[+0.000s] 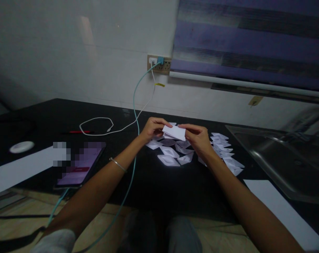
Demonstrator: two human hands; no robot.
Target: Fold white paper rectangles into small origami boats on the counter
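A small folded white paper [174, 133] is held up between my two hands, above the dark counter. My left hand [154, 128] pinches its left end, thumb on top. At its right end, my right hand [197, 136] grips it between thumb and fingers. Below lie several folded paper boats [169, 151], loosely scattered. A row of more folded paper pieces [224, 149] overlaps to the right of my right hand, partly hidden by my forearm.
A metal sink [270, 158] is set into the counter at right, with a white paper strip [283, 211] before it. At left are a phone [82, 168], another white strip [30, 165], a white round object [21, 147] and a red pen [80, 132]. A teal cable [134, 165] crosses the counter.
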